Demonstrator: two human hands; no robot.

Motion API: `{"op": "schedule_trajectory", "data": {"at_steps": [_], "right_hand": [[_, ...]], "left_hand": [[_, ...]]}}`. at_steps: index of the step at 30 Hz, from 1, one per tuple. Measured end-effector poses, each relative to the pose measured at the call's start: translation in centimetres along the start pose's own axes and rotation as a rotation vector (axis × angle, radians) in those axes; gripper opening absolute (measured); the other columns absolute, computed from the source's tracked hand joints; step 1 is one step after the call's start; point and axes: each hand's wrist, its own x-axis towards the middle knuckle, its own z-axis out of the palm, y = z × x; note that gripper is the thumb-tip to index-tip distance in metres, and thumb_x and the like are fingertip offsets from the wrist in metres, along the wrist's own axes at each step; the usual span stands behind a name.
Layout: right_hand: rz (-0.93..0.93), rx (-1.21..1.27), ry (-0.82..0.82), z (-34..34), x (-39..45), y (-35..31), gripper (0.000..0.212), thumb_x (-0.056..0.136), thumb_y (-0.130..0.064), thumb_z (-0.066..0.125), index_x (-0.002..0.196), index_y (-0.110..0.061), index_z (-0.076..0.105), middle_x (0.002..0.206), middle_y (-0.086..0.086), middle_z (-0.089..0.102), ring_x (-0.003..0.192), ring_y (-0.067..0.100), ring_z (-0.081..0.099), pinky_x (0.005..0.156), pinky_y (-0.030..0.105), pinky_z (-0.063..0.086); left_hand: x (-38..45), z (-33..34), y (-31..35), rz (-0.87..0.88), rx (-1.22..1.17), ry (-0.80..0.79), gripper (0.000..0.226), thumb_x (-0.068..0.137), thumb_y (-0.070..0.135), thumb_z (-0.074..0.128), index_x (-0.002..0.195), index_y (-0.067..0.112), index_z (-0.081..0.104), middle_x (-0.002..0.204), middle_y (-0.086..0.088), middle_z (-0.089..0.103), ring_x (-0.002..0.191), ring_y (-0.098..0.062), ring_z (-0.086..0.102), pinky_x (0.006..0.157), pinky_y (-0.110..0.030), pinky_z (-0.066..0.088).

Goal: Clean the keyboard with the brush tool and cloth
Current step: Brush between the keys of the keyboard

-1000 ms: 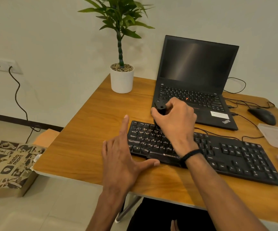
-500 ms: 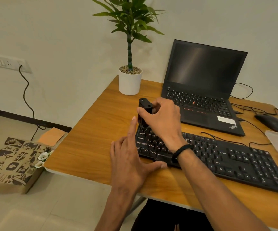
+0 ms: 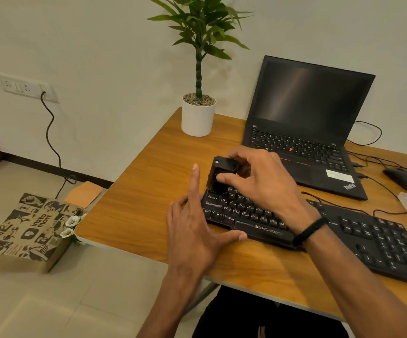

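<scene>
Right hand [image 3: 262, 181] grips the black brush tool [image 3: 219, 175], fingers and thumb curled round its body, working end down on the top-left corner of the keyboard [image 3: 344, 230]. Over the last second the tool travelled leftward along the upper key rows, from above the middle-left keys to the far left corner; judgement: the brushing pass has run out of keyboard on this side, so the next stroke must reverse or drop a row. Left hand [image 3: 197, 228] lies flat on the desk [image 3: 144, 203], fingers straight and spread, thumb against the keyboard's near left edge, forefinger along its left end; it has kept that bracing place throughout. Cloth not identified with certainty; a pale item at the far right desk edge is too cropped to name. Edges: the keyboard's left end sits well in from the desk's left edge, bare wood between. The laptop [image 3: 305, 132] stands just behind the keyboard, close to the tool, so little room rearward. Plant pot [image 3: 198, 118] well apart at the back left. Mouse [image 3: 405, 180] and cables to the right rear
</scene>
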Motion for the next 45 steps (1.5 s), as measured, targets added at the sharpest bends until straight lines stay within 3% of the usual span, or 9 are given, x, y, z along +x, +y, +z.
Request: {"op": "schedule_trajectory", "data": {"at_steps": [7, 13, 18, 23, 31, 35, 38, 43, 45], "right_hand": [[-0.076, 0.086, -0.197, -1.9, -2.8, -0.8, 0.037, 0.083, -0.054, 0.078, 0.113, -0.036, 0.071, 0.089, -0.012, 0.072, 0.077, 0.008, 0.065, 0.07, 0.036, 0.06], [-0.048, 0.012, 0.061, -1.4, -1.9, -0.5, 0.036, 0.086, -0.046, 0.077, 0.118, -0.03, 0.07, 0.095, -0.014, 0.072, 0.077, 0.006, 0.064, 0.073, 0.032, 0.058], [-0.088, -0.005, -0.127, -1.6, -2.2, -1.0, 0.038, 0.086, -0.048, 0.077, 0.118, -0.03, 0.069, 0.091, -0.012, 0.069, 0.072, 0.004, 0.062, 0.065, 0.024, 0.054], [-0.022, -0.018, 0.006, -3.1, -1.8, -0.2, 0.037, 0.084, -0.047, 0.079, 0.117, -0.033, 0.07, 0.08, -0.016, 0.064, 0.068, 0.003, 0.061, 0.066, 0.022, 0.049], [0.016, 0.023, -0.084, -4.1, -3.1, 0.2, 0.033, 0.081, -0.053, 0.077, 0.106, -0.033, 0.072, 0.08, -0.013, 0.071, 0.066, 0.007, 0.063, 0.06, 0.029, 0.055], [0.061, -0.03, -0.059, -3.9, -3.4, 0.6, 0.031, 0.082, -0.051, 0.079, 0.107, -0.033, 0.07, 0.077, -0.015, 0.067, 0.064, 0.002, 0.061, 0.056, 0.015, 0.043], [0.097, 0.048, -0.098, -4.0, -3.7, 1.0, 0.034, 0.08, -0.053, 0.08, 0.105, -0.031, 0.073, 0.08, -0.013, 0.071, 0.067, 0.004, 0.063, 0.057, 0.021, 0.05], [0.111, -0.177, 0.128, -3.9, -4.4, 1.6, 0.04, 0.084, -0.05, 0.077, 0.115, -0.027, 0.071, 0.069, -0.016, 0.061, 0.065, 0.005, 0.061, 0.07, 0.036, 0.058], [0.108, -0.168, 0.127, -4.3, -4.8, 1.8, 0.042, 0.082, -0.052, 0.076, 0.115, -0.027, 0.07, 0.071, -0.016, 0.06, 0.065, 0.006, 0.06, 0.069, 0.033, 0.057]], "left_hand": [[-0.1, 0.0, -0.1, 0.004, -0.017, 0.016, 0.159, 0.046, 0.068, 0.092, 0.158, 0.048, -0.019, 0.131, 0.007, 0.061, 0.126, -0.019, 0.047, 0.111, -0.047, 0.04], [0.1, 0.1, -0.2, 0.002, -0.025, 0.028, 0.157, 0.047, 0.068, 0.091, 0.158, 0.048, -0.018, 0.135, 0.005, 0.062, 0.13, -0.017, 0.047, 0.113, -0.043, 0.037], [0.1, 0.2, -0.3, -0.007, -0.032, 0.027, 0.156, 0.048, 0.068, 0.091, 0.157, 0.051, -0.02, 0.135, 0.006, 0.061, 0.13, -0.019, 0.047, 0.113, -0.046, 0.038], [0.1, 0.2, -0.2, -0.005, -0.023, 0.022, 0.157, 0.047, 0.068, 0.092, 0.156, 0.051, -0.02, 0.137, 0.007, 0.061, 0.131, -0.017, 0.045, 0.112, -0.041, 0.036], [0.2, 0.2, -0.2, -0.004, -0.012, 0.015, 0.157, 0.047, 0.066, 0.092, 0.156, 0.052, -0.021, 0.138, 0.01, 0.06, 0.13, -0.016, 0.045, 0.114, -0.045, 0.037], [0.2, 0.2, -0.1, -0.01, -0.013, 0.014, 0.158, 0.047, 0.065, 0.093, 0.155, 0.053, -0.021, 0.139, 0.007, 0.059, 0.131, -0.016, 0.044, 0.113, -0.044, 0.037], [0.2, 0.1, -0.1, -0.003, -0.012, 0.016, 0.159, 0.046, 0.064, 0.093, 0.156, 0.051, -0.021, 0.139, 0.008, 0.059, 0.132, -0.016, 0.044, 0.114, -0.044, 0.037], [0.2, 0.3, -0.3, -0.004, -0.008, 0.013, 0.157, 0.046, 0.068, 0.091, 0.156, 0.051, -0.02, 0.14, 0.006, 0.059, 0.132, -0.016, 0.043, 0.111, -0.037, 0.033], [0.3, 0.4, -0.4, -0.005, -0.011, 0.013, 0.157, 0.047, 0.068, 0.091, 0.156, 0.052, -0.02, 0.141, 0.006, 0.059, 0.133, -0.015, 0.043, 0.111, -0.036, 0.031]]}}
